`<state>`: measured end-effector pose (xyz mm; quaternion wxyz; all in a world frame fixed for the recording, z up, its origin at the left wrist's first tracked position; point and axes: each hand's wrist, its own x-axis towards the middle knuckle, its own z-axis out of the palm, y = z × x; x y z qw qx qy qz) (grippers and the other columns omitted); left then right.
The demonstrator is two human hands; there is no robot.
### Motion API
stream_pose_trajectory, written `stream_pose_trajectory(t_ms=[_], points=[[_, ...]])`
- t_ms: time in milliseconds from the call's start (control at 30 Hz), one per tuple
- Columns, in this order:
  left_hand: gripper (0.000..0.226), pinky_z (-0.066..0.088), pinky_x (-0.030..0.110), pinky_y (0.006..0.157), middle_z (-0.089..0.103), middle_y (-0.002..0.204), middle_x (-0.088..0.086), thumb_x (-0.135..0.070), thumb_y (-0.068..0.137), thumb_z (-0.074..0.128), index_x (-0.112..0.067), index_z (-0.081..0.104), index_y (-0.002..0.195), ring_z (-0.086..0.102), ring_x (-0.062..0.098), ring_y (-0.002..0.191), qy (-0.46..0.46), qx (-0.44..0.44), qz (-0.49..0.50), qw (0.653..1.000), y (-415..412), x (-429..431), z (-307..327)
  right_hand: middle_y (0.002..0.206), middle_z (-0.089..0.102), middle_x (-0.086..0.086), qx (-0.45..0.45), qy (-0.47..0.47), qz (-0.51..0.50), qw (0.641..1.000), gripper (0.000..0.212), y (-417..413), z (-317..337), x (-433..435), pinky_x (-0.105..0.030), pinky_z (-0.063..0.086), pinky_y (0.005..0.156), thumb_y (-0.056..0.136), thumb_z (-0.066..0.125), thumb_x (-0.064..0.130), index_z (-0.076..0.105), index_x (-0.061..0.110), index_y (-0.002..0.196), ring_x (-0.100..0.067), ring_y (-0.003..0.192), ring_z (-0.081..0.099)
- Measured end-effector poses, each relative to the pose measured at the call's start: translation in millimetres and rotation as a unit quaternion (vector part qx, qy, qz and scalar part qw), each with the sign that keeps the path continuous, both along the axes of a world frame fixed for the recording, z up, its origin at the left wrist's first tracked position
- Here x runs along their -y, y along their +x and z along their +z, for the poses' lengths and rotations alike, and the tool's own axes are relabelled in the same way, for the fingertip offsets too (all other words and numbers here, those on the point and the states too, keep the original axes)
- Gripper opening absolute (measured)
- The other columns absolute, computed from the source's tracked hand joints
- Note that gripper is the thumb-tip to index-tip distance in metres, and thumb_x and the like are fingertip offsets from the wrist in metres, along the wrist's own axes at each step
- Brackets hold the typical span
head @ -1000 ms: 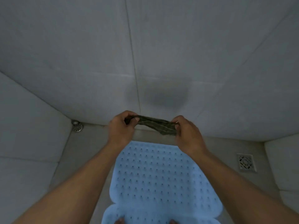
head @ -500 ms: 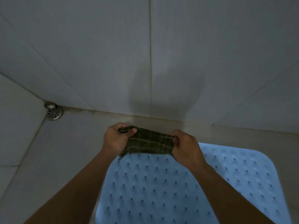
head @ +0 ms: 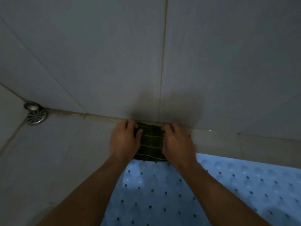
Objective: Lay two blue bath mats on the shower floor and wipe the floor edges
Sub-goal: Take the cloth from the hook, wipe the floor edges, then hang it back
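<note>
Cloth: I see a dark green checked cloth (head: 150,142) spread flat on the pale floor tile (head: 65,152), its far edge touching the seam where floor meets wall (head: 228,62), its near edge just touching the blue bath mat (head: 211,193).
Left hand: my left hand (head: 124,141) lies palm down on the cloth's left side, fingers spread and pressing, not pinching.
Right hand: my right hand (head: 176,144) does the same on the right side, flat and pressing.
Mat: one blue mat is laid, dotted with holes; a second is not visible from here.
Handling: I judge the cloth light, soft and limp, likely to bunch if pushed by one corner, so flat palms at both sides suit it.
Drain: a round metal drain (head: 36,116) sits in the left corner, well apart.
Risk: I expect the cloth to snag on the mat's edge.
</note>
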<state>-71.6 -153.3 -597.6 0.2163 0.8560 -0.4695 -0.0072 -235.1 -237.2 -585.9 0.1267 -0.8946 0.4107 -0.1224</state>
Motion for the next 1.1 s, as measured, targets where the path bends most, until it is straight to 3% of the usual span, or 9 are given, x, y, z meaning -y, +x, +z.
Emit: stream_pose_trajectory(t_ms=[67,133,233,333,400,467,700,900,1100], points=[[0.02,0.05,0.037,0.076,0.061,0.1,0.007,-0.035,0.09,0.064,-0.017,0.065,0.098,0.056,0.026,0.09,0.037,0.02,-0.064,0.997,-1.4,-4.5,-11.4,0.101,0.064,-0.017,-0.035,0.031,0.042,0.998,0.032,3.9,-7.9,-12.5,-0.043,0.054,0.077,0.068,0.069,0.002,0.066,0.005,0.1,-0.036,0.09,0.062],[0.025,0.05,0.039,0.081,0.064,0.106,0.01,-0.033,0.091,0.064,-0.013,0.069,0.105,0.059,0.029,0.095,0.064,0.038,-0.091,0.993,-1.2,-5.1,-18.8,0.107,0.065,-0.018,-0.058,0.047,0.05,0.996,0.035,6.7,-14.5,-15.7,-0.046,0.051,0.093,0.069,0.069,0.003,0.066,0.005,0.104,-0.037,0.104,0.061],[0.041,0.049,0.042,0.097,0.059,0.128,0.016,-0.029,0.096,0.059,-0.008,0.061,0.131,0.057,0.035,0.114,0.089,0.039,-0.116,0.989,-1.4,-2.2,-24.6,0.125,0.062,-0.021,-0.083,0.033,0.059,0.994,0.048,7.4,-24.7,-13.2,-0.051,0.03,0.116,0.075,0.068,0.007,0.061,0.002,0.123,-0.039,0.128,0.05],[0.053,0.017,0.043,0.122,0.021,0.162,0.014,-0.04,0.104,0.036,-0.018,0.032,0.153,0.022,0.031,0.148,0.157,0.018,-0.119,0.98,-3.4,-3.4,-26.1,0.151,0.041,-0.02,-0.079,0.039,0.066,0.994,0.055,1.2,-31.8,-11.4,-0.046,0.01,0.121,0.097,0.039,0.024,0.038,0.003,0.147,-0.035,0.145,0.03],[0.06,-0.006,0.037,0.121,-0.005,0.166,0.009,-0.051,0.103,0.012,-0.024,0.01,0.157,-0.003,0.024,0.152,0.198,0.019,-0.125,0.972,-5.2,-4.9,-26.7,0.162,0.019,-0.014,-0.086,0.055,0.08,0.992,0.064,-5.3,-35.6,-8.6,-0.039,-0.006,0.12,0.1,0.011,0.038,0.022,0.007,0.155,-0.029,0.151,0.01],[0.069,-0.012,0.038,0.119,-0.013,0.164,0.005,-0.058,0.095,-0.002,-0.027,-0.002,0.157,-0.013,0.021,0.151,0.225,0.027,-0.129,0.966,-7.9,-4.5,-25.0,0.165,0.004,-0.01,-0.093,0.078,0.093,0.988,0.069,-9.7,-37.3,-5.4,-0.035,-0.015,0.117,0.098,0.001,0.045,0.01,0.01,0.157,-0.024,0.152,-0.004],[0.058,-0.009,0.042,0.121,-0.011,0.165,0.006,-0.048,0.104,0.012,-0.028,-0.002,0.157,-0.013,0.021,0.151,0.254,-0.003,-0.129,0.959,-26.3,10.8,-19.8,0.164,-0.015,-0.007,-0.141,0.11,0.107,0.978,0.062,-32.8,-29.0,15.5,-0.034,-0.016,0.119,0.107,0.018,0.042,-0.008,0.015,0.156,-0.019,0.15,-0.016],[0.061,-0.01,0.047,0.121,-0.017,0.163,0.014,-0.047,0.103,0.005,-0.024,-0.011,0.157,-0.017,0.028,0.15,0.268,0.014,-0.114,0.957,-63.3,23.2,-21.5,0.164,-0.014,-0.003,-0.173,0.108,0.113,0.972,0.063,-63.5,-27.1,33.4,-0.035,-0.012,0.121,0.106,0.017,0.045,-0.008,0.016,0.157,-0.016,0.15,-0.016],[0.075,-0.009,0.048,0.12,-0.004,0.165,0.015,-0.053,0.088,-0.012,-0.026,-0.006,0.157,-0.009,0.032,0.15,0.247,-0.006,-0.105,0.963,-84.2,30.3,-23.2,0.162,-0.023,-0.007,-0.22,0.116,0.076,0.966,0.064,-83.2,-20.5,36.6,-0.037,-0.014,0.12,0.105,0.012,0.048,-0.014,0.019,0.155,-0.018,0.148,-0.023]])
